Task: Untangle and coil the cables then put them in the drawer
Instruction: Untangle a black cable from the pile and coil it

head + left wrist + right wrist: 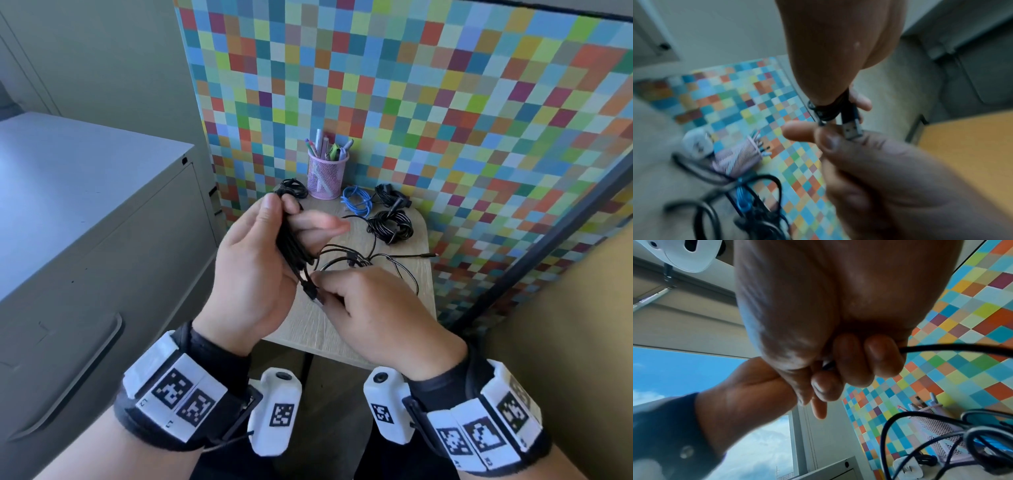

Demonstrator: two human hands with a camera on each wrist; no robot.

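both hands work above the near half of a small wooden table (pixel 342 329), whose front edge lies just under the wrists. the left hand (pixel 251 270) has its fingers and thumb curled round a black cable bundle (pixel 291 246), held upright over the table's left side. the right hand (pixel 373 308) pinches the loose end of the same cable, its fingers closed on the cord just behind a usb plug (pixel 852 131). slack black cable (pixel 370 258) trails in open loops across the table middle, one thin end reaching toward the right edge. at the back, a pink mesh pen cup (pixel 325 176) stands against the multicoloured checked panel (pixel 445 102); beside it lie a blue cable coil (pixel 358 202), two black coils (pixel 390 226) to its right and another black coil (pixel 293 188) to the cup's left. a grey cabinet (pixel 85 212) closes off the left flank, its drawer front (pixel 68 359) shut, with a recessed handle. a dark diagonal bar (pixel 548 240) bounds the right.
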